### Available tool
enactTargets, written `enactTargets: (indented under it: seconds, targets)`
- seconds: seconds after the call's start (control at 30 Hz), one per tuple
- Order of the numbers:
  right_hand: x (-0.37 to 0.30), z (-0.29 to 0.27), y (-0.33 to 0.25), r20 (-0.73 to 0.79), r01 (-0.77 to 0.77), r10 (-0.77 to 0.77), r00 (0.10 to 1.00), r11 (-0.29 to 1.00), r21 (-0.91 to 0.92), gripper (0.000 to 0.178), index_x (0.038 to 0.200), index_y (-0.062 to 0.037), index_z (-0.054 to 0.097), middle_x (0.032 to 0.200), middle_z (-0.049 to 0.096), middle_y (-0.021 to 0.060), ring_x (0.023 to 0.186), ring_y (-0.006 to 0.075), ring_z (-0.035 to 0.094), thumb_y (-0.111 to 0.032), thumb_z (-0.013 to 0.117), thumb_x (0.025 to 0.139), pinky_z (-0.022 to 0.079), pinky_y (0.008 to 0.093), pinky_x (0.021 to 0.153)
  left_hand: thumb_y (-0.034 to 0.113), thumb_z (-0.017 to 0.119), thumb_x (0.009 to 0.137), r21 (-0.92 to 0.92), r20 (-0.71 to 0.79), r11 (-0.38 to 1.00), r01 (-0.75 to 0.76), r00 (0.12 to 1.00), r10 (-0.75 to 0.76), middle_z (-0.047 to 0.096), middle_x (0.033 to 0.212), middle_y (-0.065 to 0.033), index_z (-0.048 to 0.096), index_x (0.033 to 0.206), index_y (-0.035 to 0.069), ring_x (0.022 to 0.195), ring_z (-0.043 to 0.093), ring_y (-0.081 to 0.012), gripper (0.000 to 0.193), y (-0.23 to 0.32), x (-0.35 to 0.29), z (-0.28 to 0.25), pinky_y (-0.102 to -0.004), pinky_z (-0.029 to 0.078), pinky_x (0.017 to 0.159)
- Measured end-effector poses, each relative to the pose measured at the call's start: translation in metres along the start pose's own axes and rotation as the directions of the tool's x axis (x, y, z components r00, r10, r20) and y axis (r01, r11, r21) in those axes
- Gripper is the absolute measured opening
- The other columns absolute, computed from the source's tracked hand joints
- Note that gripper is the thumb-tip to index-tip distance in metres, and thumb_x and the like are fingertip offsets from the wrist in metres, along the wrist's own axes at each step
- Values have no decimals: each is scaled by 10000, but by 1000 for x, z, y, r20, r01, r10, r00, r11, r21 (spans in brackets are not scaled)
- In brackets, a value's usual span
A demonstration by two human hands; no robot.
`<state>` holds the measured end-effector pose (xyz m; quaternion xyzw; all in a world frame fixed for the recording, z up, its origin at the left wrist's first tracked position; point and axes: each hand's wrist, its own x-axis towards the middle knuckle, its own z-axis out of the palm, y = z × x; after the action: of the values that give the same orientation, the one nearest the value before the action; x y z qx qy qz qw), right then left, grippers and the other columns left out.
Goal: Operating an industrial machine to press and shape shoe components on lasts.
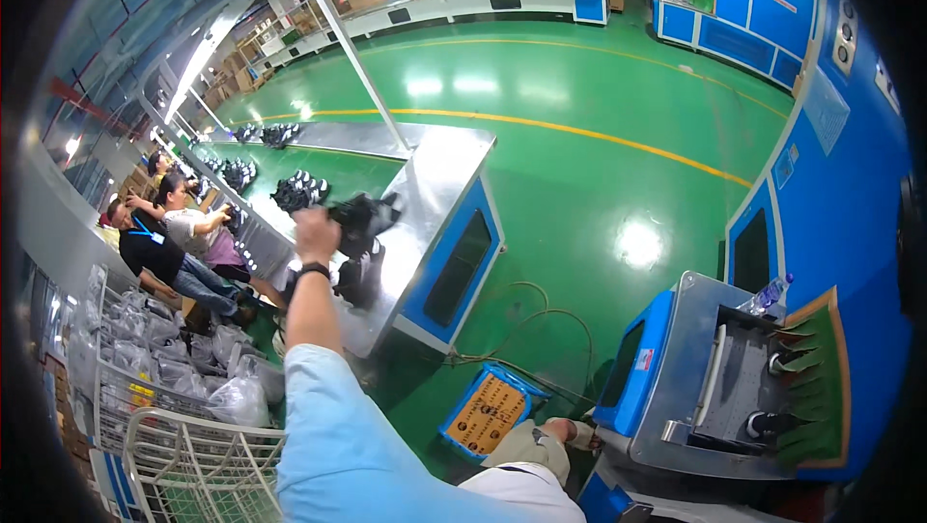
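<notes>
My left hand [316, 235], with a dark band at the wrist and a light blue sleeve behind it, reaches out over the near end of a metal-topped conveyor bench [430, 170]. Its fingers are closed on a black shoe [365, 220], which is smeared by motion. Below the hand, more dark shoes [357, 280] sit at the bench's near edge, partly hidden by my wrist. Farther along the line lie a cluster of black-and-white shoes [299, 191] and another group [280, 135]. My right hand does not show.
At left, co-workers [159, 253] sit by the line, near a wire cart [193, 460] and plastic-bagged goods [239, 399]. A blue-and-metal machine [647, 359] stands at right, with a green fringed flap [821, 378]. On the floor are a blue-framed crate [491, 412] and a hose [565, 313].
</notes>
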<state>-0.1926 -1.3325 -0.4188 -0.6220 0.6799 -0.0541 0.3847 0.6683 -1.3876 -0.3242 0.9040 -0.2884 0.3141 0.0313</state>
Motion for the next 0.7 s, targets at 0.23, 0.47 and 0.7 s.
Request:
enactTargets:
  seconds: [0.23,0.47,0.7]
  targets:
    - [-14,-100,-68,-455,-11,-141,879,949,-316,309,1161,-8,718,1133,714,194,1063,359,668,-212,651,938,496,427,961,197,608,884,-257,-16,959,-122,992,122,650,1109,-216,632,1133,12,1077,601,-384,311,104,-50,73,-482,480,943]
    - [25,-234,-25,-949,-436,-275,155,843,-315,418,1347,77,539,1416,527,283,1324,425,503,-117,571,978,369,507,1124,96,625,825,-907,-60,45,-418,233,971,637,1126,-182,601,1192,49,1060,608,-385,371,533,-325,18,-487,504,915]
    - [42,-239,-12,-973,-812,-48,225,543,-214,443,1285,68,598,1479,471,294,1364,453,466,-162,579,906,361,524,1129,206,698,810,-992,-92,-107,-72,-187,978,630,1262,-241,539,1346,24,1175,590,-414,588,854,-534,-179,-474,483,1000]
